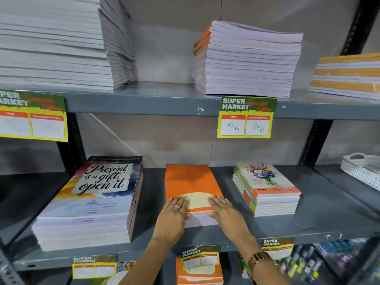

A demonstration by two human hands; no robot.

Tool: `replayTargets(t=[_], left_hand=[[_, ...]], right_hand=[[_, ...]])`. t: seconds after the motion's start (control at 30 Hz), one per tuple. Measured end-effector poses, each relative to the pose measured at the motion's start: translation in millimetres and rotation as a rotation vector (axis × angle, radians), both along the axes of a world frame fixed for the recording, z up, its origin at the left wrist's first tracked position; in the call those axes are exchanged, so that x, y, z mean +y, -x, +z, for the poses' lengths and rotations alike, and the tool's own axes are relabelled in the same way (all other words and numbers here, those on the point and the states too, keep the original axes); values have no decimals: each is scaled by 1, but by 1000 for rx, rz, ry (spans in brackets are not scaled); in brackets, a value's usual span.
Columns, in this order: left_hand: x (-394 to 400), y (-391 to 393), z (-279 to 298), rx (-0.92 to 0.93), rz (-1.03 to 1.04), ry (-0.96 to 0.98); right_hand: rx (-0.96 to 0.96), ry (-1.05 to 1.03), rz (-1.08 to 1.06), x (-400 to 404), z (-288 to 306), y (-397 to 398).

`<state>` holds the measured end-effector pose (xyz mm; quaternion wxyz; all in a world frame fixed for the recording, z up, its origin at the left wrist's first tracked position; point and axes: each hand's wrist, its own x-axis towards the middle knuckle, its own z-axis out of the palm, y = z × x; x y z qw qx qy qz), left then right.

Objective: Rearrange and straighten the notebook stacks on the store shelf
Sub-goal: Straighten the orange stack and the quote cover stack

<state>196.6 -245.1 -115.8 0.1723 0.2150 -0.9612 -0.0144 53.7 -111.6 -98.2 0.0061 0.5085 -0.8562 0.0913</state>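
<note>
Here, low in the middle of the frame, both hands lie flat on the short stack of orange-covered notebooks (191, 182) with a cream label, which sits centre on the grey metal middle shelf (320, 214). The left hand (174, 214) rests on the stack's near left corner, fingers spread and laid over the cover, a ring showing; the right hand (224, 210) covers the near right corner the same way, palm down, gripping nothing, a gold-toned wristwatch (258, 262) on its wrist. To the left stands a taller pile of lettered watercolour-cover notebooks (92, 202); to the right, apart, a stack of floral-cover notebooks (265, 188). A yellow-and-green price tag (246, 118) hangs from the upper shelf.
</note>
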Motion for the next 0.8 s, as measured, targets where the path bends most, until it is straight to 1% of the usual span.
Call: replayTargets(t=[0.23, 0.37, 0.6, 0.73, 0.8], left_hand=[[-1, 1, 0, -30, 24, 23], [1, 0, -3, -2, 32, 28], [6, 1, -2, -25, 59, 68], [14, -3, 12, 1, 38, 128], [17, -4, 14, 21, 67, 127]], right_hand=[[111, -77, 9, 1, 2, 1], [146, -109, 33, 1, 4, 3], [171, -101, 74, 2, 5, 5], [151, -67, 89, 2, 2, 7], [140, -43, 90, 1, 0, 7]])
